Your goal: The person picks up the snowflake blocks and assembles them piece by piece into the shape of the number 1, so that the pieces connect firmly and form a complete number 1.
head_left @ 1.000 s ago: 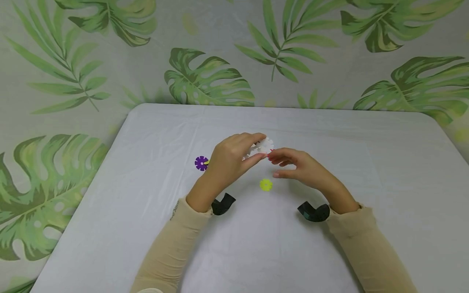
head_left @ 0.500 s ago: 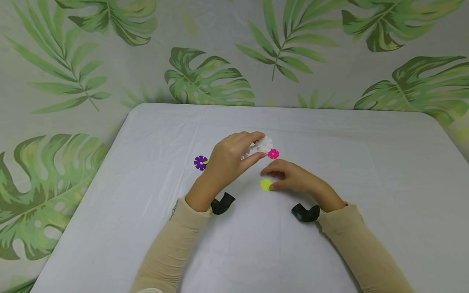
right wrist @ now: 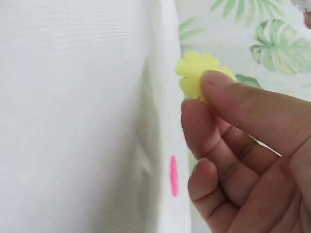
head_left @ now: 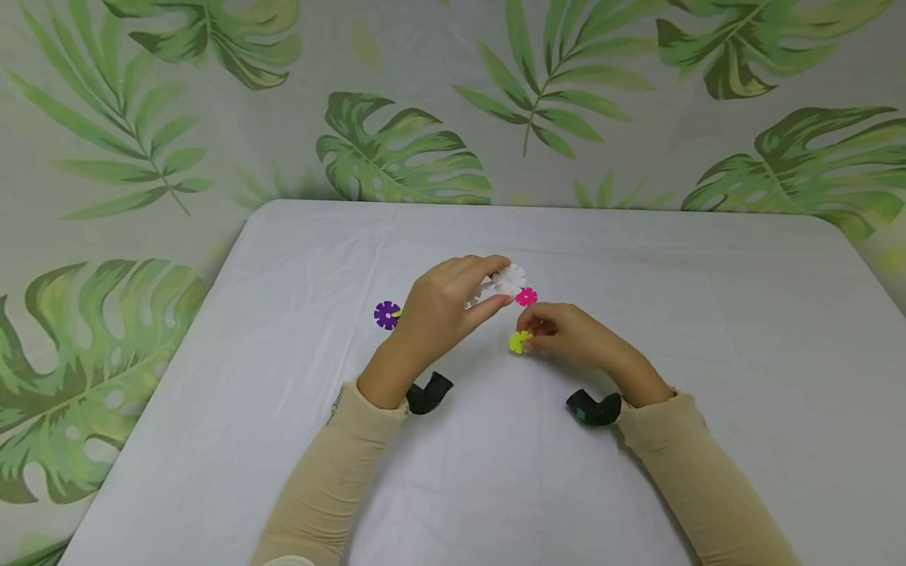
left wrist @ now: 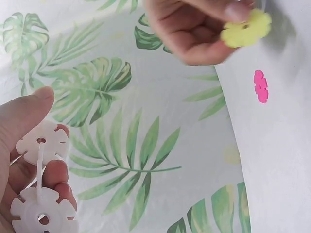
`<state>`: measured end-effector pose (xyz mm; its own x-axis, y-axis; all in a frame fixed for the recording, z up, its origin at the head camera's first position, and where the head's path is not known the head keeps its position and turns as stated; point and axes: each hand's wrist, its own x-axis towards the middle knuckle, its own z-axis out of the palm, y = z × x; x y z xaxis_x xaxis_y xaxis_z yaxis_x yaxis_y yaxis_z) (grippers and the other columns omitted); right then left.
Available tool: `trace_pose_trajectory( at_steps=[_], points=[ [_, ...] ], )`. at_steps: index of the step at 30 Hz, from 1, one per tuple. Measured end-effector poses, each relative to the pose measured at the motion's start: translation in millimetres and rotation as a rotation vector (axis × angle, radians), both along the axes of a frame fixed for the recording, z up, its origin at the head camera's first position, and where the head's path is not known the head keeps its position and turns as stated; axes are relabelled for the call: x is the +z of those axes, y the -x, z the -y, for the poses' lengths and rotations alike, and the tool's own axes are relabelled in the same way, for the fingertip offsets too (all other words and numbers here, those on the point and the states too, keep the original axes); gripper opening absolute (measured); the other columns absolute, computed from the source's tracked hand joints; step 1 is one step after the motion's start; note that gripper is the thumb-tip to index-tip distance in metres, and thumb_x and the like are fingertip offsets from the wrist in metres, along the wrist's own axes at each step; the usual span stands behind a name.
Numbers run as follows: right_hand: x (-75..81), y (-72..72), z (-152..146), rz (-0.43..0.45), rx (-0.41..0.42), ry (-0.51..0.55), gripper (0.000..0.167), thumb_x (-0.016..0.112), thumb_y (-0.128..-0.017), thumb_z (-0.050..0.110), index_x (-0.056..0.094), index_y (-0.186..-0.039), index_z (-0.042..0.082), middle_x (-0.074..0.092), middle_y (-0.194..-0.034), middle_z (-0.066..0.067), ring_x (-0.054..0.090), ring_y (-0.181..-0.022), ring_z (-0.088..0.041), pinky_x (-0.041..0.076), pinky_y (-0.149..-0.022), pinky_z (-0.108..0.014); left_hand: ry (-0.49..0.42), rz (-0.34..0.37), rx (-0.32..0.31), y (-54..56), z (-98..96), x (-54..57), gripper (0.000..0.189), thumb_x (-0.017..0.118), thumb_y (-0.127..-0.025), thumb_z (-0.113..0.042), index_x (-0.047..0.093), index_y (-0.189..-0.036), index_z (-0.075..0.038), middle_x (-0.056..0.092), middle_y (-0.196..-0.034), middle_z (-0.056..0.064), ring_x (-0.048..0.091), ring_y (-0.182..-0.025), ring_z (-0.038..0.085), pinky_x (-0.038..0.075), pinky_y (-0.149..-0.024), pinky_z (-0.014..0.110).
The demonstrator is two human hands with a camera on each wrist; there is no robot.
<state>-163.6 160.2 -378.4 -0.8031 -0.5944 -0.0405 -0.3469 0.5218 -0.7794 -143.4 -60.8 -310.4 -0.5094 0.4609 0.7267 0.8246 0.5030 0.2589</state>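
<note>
My left hand [head_left: 442, 299] grips joined white snowflake discs [head_left: 511, 278] above the table. In the left wrist view two notched white discs [left wrist: 29, 213] face the camera, with a thin white piece edge-on between them; my fingers hide part of them. Lower and to the right, my right hand [head_left: 573, 334] pinches a yellow snowflake disc [head_left: 519, 343] between thumb and index finger. The right wrist view shows this yellow disc [right wrist: 193, 73] standing out past the thumb tip, other fingers curled below. A pink snowflake disc [head_left: 526, 296] lies on the table between the hands.
A purple snowflake disc [head_left: 386, 314] with a yellow piece at its right side lies left of my left hand, which partly covers it. Black curved wrist mounts [head_left: 594, 408] stick out at both cuffs. The white table [head_left: 708, 314] ends at a leaf-patterned backdrop [head_left: 425, 47].
My right hand drew back from beside the white discs, uncovering the pink disc, came down to the yellow disc and picked it up. The left hand has stayed put with the white discs.
</note>
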Motion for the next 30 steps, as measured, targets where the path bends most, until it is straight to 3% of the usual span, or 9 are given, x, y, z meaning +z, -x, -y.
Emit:
trace_pose_trajectory(
  at_steps=[8,14,23,30],
  points=[
    [30.9,-6.7,-9.3,-0.190,-0.148,0.193,0.015,0.064,-0.083,0.009,0.062,-0.098,0.007,0.062,-0.085,-0.001,0.059,-0.077,-0.013,0.048,-0.072,-0.028,0.010,0.010,-0.012,0.5,-1.1,-1.0,0.032,0.072,-0.077,-0.016,0.063,-0.104,-0.002,0.065,-0.091,0.005,0.054,-0.067,0.012,0.042,-0.062,0.017],
    [49.9,-17.7,-9.4,-0.296,-0.231,0.360,0.016,0.065,-0.080,-0.002,0.062,-0.095,0.001,0.062,-0.084,-0.007,0.058,-0.075,-0.013,0.044,-0.064,-0.021,0.021,0.017,-0.013,0.4,-2.4,-2.0,0.032,0.072,-0.078,-0.017,0.063,-0.104,-0.002,0.065,-0.091,0.005,0.053,-0.068,0.011,0.042,-0.063,0.016],
    [63.3,-27.5,-6.9,-0.390,-0.185,0.477,0.017,0.064,-0.076,-0.011,0.060,-0.091,-0.004,0.060,-0.085,-0.007,0.056,-0.076,-0.014,0.046,-0.066,-0.020,0.043,0.045,-0.044,-0.6,-5.1,-5.1,0.032,0.070,-0.079,-0.019,0.062,-0.105,-0.003,0.065,-0.095,0.004,0.057,-0.073,0.012,0.044,-0.066,0.016],
    [66.5,-30.1,-5.1,-0.430,-0.164,0.486,0.019,0.064,-0.074,-0.014,0.061,-0.090,-0.004,0.061,-0.084,-0.008,0.055,-0.077,-0.014,0.045,-0.067,-0.020,0.049,0.053,-0.053,-1.1,-6.3,-5.4,0.032,0.070,-0.079,-0.019,0.062,-0.105,-0.003,0.065,-0.095,0.004,0.058,-0.072,0.013,0.044,-0.065,0.016]
  ],
)
